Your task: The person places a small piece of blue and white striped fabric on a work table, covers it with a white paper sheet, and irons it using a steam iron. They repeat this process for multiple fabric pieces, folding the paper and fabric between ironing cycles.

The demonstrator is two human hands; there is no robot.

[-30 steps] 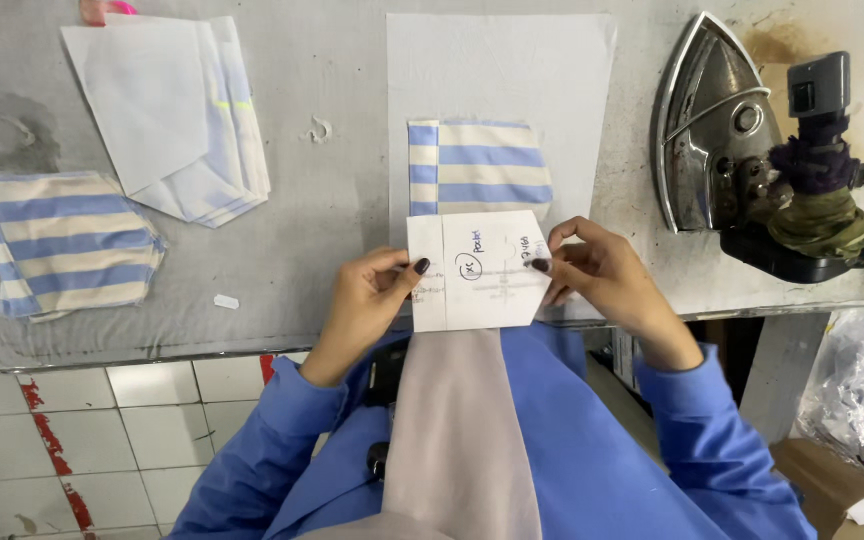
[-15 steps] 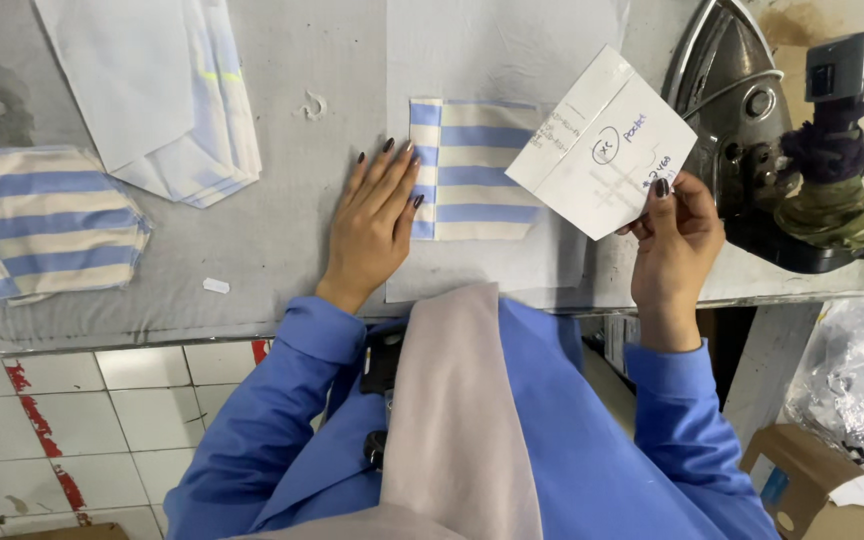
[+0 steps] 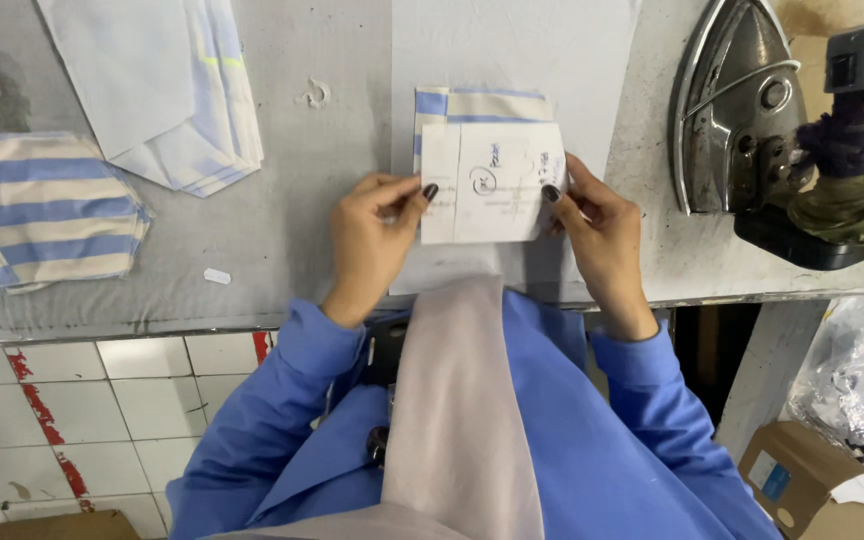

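A white card template [image 3: 492,183] with pen marks lies over a blue-and-cream striped fabric piece [image 3: 482,104], covering most of it. My left hand [image 3: 372,240] pinches the card's left edge with thumb and fingers. At the card's right edge, my right hand [image 3: 597,235] presses it with the fingertips. Both rest on a white sheet [image 3: 512,45] spread on the grey table [image 3: 292,250].
A metal iron [image 3: 742,110] lies on its side at the right, next to a dark device with a knob [image 3: 842,150]. Striped fabric pieces [image 3: 42,210] sit at the left, a pale folded stack [image 3: 162,90] behind. Cardboard box [image 3: 812,480] and plastic bag [image 3: 862,370] lie below right.
The card was lifted up and to the right in my right hand while my left lay flat on the striped piece. Now both hands hold the card down over that piece.
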